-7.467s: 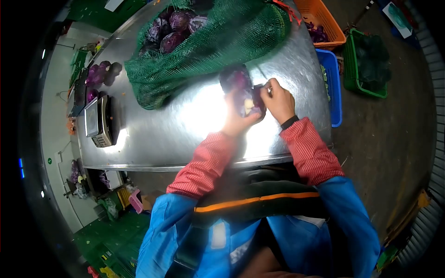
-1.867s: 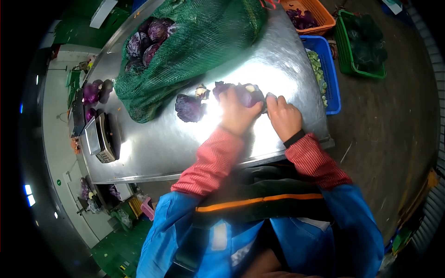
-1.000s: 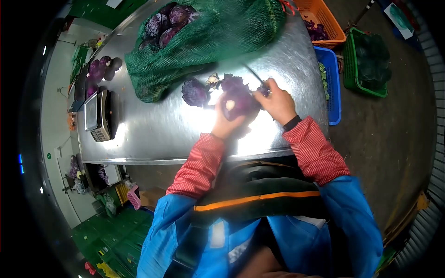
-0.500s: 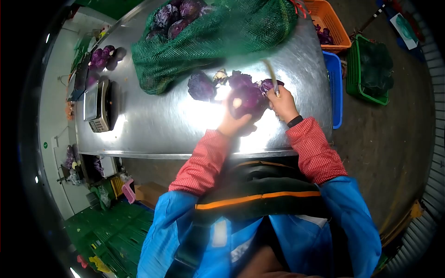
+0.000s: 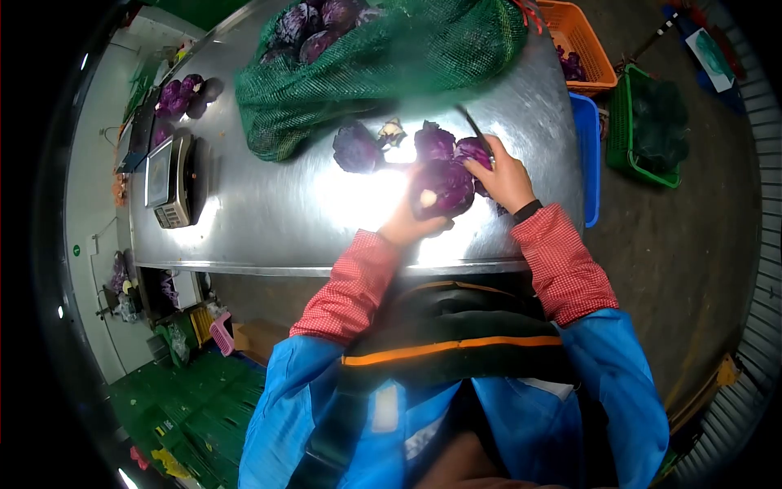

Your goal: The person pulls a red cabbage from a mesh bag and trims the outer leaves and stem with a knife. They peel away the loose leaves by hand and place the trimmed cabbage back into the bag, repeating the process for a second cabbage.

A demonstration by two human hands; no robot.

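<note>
My left hand (image 5: 410, 218) is wrapped around the lower left side of a red cabbage (image 5: 450, 194), whose pale cut stem faces up. A knife (image 5: 475, 128) is in my right hand (image 5: 507, 175), its blade pointing away up and left. The thumb of that hand presses on a purple leaf (image 5: 470, 151) at the cabbage's upper right. Another cabbage leaf (image 5: 434, 140) lies just beyond the head. To the left on the metal table (image 5: 277, 220) are a dark outer leaf (image 5: 357, 147) and a pale stem piece (image 5: 393, 132).
A green mesh sack (image 5: 326, 94) with several red cabbages (image 5: 319, 47) covers the table's far side. At the left stand a scale (image 5: 169, 183) and several peeled cabbages (image 5: 177, 96). Orange (image 5: 599, 45), blue (image 5: 588, 155) and green crates (image 5: 656, 173) stand beyond the right edge.
The cabbage has shifted slightly right and turned a little. My right hand has moved slightly up and right, its thumb now on the leaf, and the knife blade has tilted further left.
</note>
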